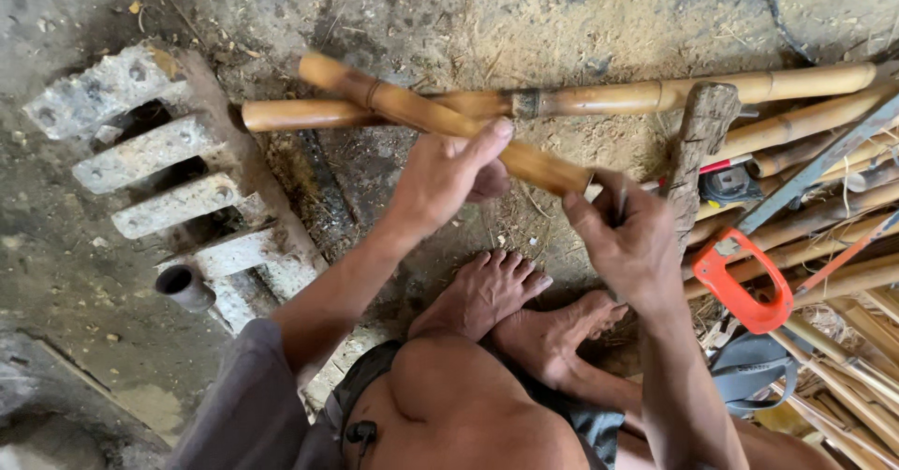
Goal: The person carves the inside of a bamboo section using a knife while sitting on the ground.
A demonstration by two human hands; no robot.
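Note:
My left hand (448,176) grips a short tan bamboo piece (412,110) near its middle, holding it slanted above the ground. My right hand (626,242) is closed at the piece's near end, on something small and dark I cannot make out. A longer bamboo pole (655,95) lies flat on the dirt behind it. My bare feet (524,315) rest crossed just below the hands.
A concrete comb-like block (169,166) lies at the left with a dark pipe stub (183,287). A wooden mallet (698,142), a saw with an orange handle (744,287), a tape measure (726,187) and several bamboo poles (824,236) lie at the right.

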